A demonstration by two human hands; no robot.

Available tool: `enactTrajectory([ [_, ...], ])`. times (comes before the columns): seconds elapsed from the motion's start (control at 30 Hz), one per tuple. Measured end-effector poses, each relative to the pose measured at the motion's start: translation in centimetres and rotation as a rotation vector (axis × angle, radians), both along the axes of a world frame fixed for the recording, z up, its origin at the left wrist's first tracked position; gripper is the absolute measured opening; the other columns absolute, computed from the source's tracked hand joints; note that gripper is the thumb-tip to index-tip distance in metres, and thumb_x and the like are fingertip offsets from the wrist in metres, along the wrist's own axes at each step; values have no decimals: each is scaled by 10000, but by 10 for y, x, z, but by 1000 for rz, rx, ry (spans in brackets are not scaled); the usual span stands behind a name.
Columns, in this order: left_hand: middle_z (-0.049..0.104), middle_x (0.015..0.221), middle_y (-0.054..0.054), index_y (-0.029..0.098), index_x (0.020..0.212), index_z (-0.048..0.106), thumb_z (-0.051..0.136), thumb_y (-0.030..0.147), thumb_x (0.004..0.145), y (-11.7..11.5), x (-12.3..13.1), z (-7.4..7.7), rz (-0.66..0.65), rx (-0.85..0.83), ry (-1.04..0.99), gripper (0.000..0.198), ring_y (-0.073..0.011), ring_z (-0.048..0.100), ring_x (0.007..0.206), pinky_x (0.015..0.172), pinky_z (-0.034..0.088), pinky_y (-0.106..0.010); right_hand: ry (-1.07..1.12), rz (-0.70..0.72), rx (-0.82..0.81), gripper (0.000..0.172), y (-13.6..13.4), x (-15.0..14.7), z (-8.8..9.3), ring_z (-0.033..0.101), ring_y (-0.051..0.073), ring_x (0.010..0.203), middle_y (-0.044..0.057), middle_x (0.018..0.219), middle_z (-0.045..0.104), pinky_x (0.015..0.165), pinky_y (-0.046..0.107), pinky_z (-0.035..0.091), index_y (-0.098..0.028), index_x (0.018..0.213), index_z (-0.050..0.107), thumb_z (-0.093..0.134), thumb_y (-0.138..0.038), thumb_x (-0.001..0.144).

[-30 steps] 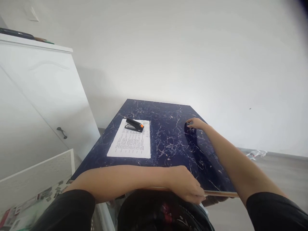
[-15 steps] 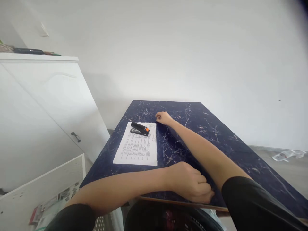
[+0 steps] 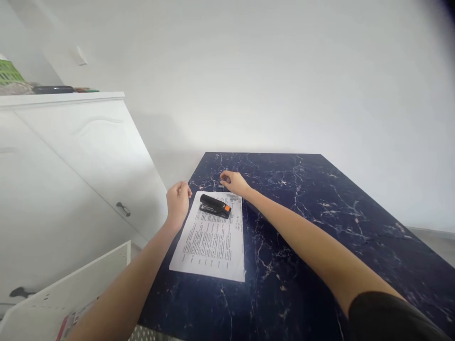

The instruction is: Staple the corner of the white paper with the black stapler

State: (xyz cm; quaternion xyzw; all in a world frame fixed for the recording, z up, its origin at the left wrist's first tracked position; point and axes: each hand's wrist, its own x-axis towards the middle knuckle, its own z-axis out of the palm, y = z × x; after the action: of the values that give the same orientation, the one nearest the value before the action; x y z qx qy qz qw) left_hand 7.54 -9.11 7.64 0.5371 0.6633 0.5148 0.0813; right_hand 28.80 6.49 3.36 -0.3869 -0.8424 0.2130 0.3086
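Note:
Printed sheets of white paper (image 3: 213,253) lie on the dark blue marbled table, with a black stapler (image 3: 215,206) with an orange patch resting on their far part. My right hand (image 3: 234,183) is just beyond the sheets' far edge, fingers curled and thumb close to the fingertips. Right by those fingertips, a small greyish piece (image 3: 221,186) sits on the tabletop, too small to name. Over the table's left edge, left of the stapler, my left hand (image 3: 178,201) is closed with thumb and fingers together. What either hand holds, if anything, is hidden.
The marbled table (image 3: 320,203) stretches to the right and back towards a white wall. A white cabinet (image 3: 81,166) stands on the left, with a green basket (image 3: 10,72) and a dark object on top. Below it is a white open-topped box (image 3: 53,303).
My left hand has swung from the table's near edge forward and left to beside the stapler. My right hand stays near the sheets' far edge, and the small greyish piece now shows by it.

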Motion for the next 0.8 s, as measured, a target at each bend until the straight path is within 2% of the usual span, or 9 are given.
enactTrajectory([
  [0.07, 663, 719, -18, 222, 685, 572, 425, 333, 972, 6, -11, -6, -3, -100, 55, 341, -185, 627, 715, 650, 450, -274, 90, -46, 22, 181, -19, 15, 1, 657, 173, 844, 44, 1014, 751, 821, 288, 494, -214, 1091, 693, 556, -241, 976],
  [0.17, 712, 826, -30, 231, 802, 623, 428, 323, 982, 15, -25, -16, 68, -220, 233, 281, -218, 663, 818, 741, 476, -301, 126, -86, 43, 196, -54, 35, 4, 635, 184, 832, 30, 903, 722, 842, 311, 479, -226, 994, 677, 491, -281, 1021],
  [0.27, 723, 1029, -82, 223, 1016, 653, 415, 243, 988, 24, -31, -30, 109, -364, 461, 240, -263, 670, 981, 851, 491, -350, 147, 8, 24, 202, -87, 45, 4, 640, 208, 911, 43, 963, 726, 877, 343, 487, -243, 992, 666, 508, -358, 1043],
  [0.37, 657, 1231, -157, 191, 1201, 638, 424, 206, 982, 31, -26, -45, 110, -522, 644, 306, -329, 619, 1163, 945, 488, -411, 163, 95, -5, 164, -108, 47, -2, 640, 243, 1011, 66, 1050, 719, 913, 388, 504, -261, 1052, 660, 574, -398, 1022],
  [0.43, 618, 1291, -174, 194, 1285, 610, 433, 250, 999, 33, -19, -51, 105, -576, 690, 340, -361, 585, 1222, 977, 486, -448, 149, 92, -12, 179, -115, 46, -7, 633, 259, 1060, 76, 1098, 705, 928, 410, 512, -270, 1099, 649, 648, -403, 980],
  [0.5, 591, 1333, -178, 205, 1351, 570, 441, 297, 1012, 33, -13, -54, 107, -585, 698, 374, -377, 563, 1258, 997, 485, -480, 123, 73, -14, 263, -116, 43, -11, 625, 264, 1098, 77, 1143, 692, 953, 422, 512, -277, 1149, 636, 712, -411, 936],
  [0.63, 517, 1457, -184, 218, 1417, 513, 461, 344, 1021, 37, -16, -58, 141, -582, 632, 418, -385, 532, 1335, 1052, 460, -512, 73, 96, -48, 428, -112, 28, -12, 619, 275, 1159, 84, 1220, 679, 969, 426, 505, -295, 1245, 605, 775, -440, 880],
  [0.7, 519, 1459, -176, 225, 1433, 492, 417, 353, 1046, 41, -23, -60, 160, -568, 551, 415, -355, 585, 1288, 1041, 472, -481, 45, 127, -76, 454, -109, 17, -11, 642, 282, 1113, 82, 1187, 694, 907, 405, 515, -301, 1253, 602, 792, -423, 859],
  [0.8, 568, 1399, -174, 220, 1433, 479, 331, 356, 1081, 46, -34, -62, 178, -583, 461, 405, -311, 653, 1198, 997, 496, -435, -24, 164, -125, 366, -106, 1, -12, 685, 266, 945, 55, 1050, 729, 780, 360, 505, -290, 1185, 621, 769, -384, 864],
])
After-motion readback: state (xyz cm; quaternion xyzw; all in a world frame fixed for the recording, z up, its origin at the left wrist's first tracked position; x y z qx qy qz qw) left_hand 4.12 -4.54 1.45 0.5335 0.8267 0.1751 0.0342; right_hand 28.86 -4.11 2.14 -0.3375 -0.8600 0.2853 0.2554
